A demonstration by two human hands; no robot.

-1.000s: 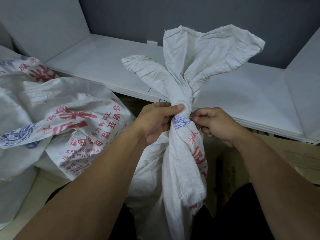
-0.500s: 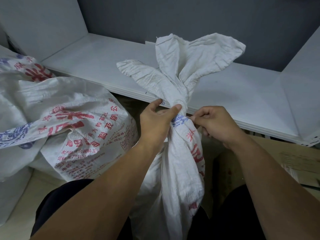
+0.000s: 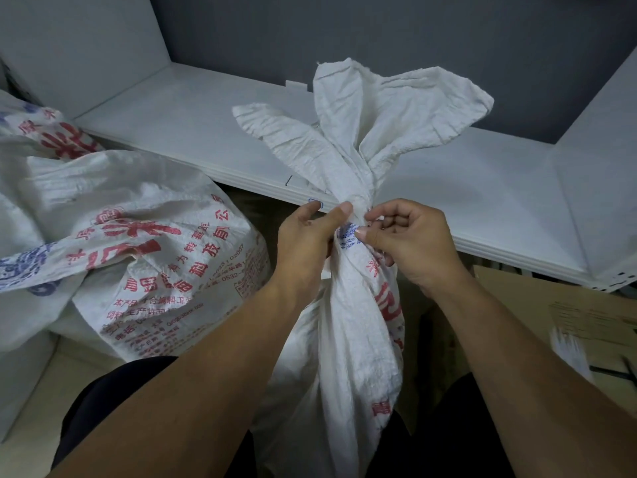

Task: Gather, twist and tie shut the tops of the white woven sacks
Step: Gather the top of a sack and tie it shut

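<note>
The white woven sack (image 3: 348, 322) stands upright in the middle of the view, between the person's knees, with red printed characters down its right side and a blue printed patch at the neck (image 3: 350, 236). The neck is gathered and twisted into a narrow column. Above it the loose top (image 3: 379, 132) flares into three crumpled flaps, one leaning left and two rising upward and to the right. The left hand (image 3: 306, 243) grips the neck from the sack's left side: the thumb lies across the front of the twist and the fingers pass behind it. The right hand (image 3: 410, 243) meets the neck from the sack's right side, fingers curled and thumb tip pressed on the blue patch, pinching the fabric there. Whether a cord or tie is held in it cannot be told. The two hands sit at the same height, nearly touching across the neck. To the left of the sack lies a second woven sack (image 3: 144, 243), slumped and open-topped, printed in red and blue. Behind the sack runs a white shelf (image 3: 193, 132), backed by a grey wall (image 3: 379, 36). To the right of the sack, below the shelf, lies a brown cardboard sheet (image 3: 551, 305). Dark trousers (image 3: 113, 391) show at either side of the sack's base.
</note>
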